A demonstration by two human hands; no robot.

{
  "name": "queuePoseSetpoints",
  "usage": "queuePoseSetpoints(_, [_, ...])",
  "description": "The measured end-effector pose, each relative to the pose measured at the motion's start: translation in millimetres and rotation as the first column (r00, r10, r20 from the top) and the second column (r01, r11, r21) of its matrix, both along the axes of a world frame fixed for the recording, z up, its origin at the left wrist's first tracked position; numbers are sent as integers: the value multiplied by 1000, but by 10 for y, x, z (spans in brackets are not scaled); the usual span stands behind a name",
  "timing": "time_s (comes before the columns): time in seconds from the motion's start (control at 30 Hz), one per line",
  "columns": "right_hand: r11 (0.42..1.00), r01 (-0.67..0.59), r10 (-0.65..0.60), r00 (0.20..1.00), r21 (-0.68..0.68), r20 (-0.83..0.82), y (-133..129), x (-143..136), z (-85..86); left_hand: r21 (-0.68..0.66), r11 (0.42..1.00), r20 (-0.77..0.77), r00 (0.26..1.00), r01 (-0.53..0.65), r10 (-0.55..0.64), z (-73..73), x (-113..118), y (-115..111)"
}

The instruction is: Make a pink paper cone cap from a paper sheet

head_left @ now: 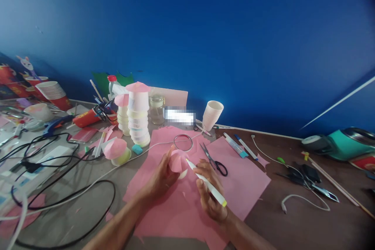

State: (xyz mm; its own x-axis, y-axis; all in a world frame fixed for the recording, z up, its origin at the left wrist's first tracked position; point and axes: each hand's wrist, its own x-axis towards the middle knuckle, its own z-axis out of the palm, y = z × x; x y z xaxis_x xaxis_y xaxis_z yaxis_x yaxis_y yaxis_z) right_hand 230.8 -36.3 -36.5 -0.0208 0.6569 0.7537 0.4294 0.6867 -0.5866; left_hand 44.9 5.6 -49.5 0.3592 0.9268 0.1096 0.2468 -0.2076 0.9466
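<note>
My left hand [161,176] is closed round a small cup with a pink paper cone top [177,161], over pink paper sheets [158,218]. In my right hand [211,192] is a white marker with a yellow end [215,194], its tip close to the cone's right side. Black-handled scissors [215,161] lie partly open on the paper, right of the cone. A wire ring [183,142] lies just behind it. To the left stands a short cup with a pink cone [116,149], near a blue block [137,149].
Stacked-cup towers with pink tops [138,115] stand behind at left, beside a glass jar [157,110]. A white cup stack [212,115] leans near the blue wall. Cables and a power strip [35,172] spread left. Markers [236,145], pliers and a teal kettle [344,143] are right.
</note>
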Motion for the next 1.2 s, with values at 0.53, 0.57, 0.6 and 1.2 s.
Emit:
queuePoseSetpoints(0.53, [990,-38,17,988,133,155,34,-40,-128,144,989,-25,999,29,-26,-116,-53,60])
queuePoseSetpoints(0.57, [988,-56,30,984,142,178,43,-37,-129,150,988,-20,999,29,-26,-124,-59,63])
queuePoseSetpoints(0.6, [985,-73,41,979,155,201,51,-34,-128,153,988,-14,999,32,-30,-129,-63,66])
queuePoseSetpoints(1.2, [979,-96,35,946,177,321,53,-87,-195,-119,984,-52,989,133,-140,87,-173,25])
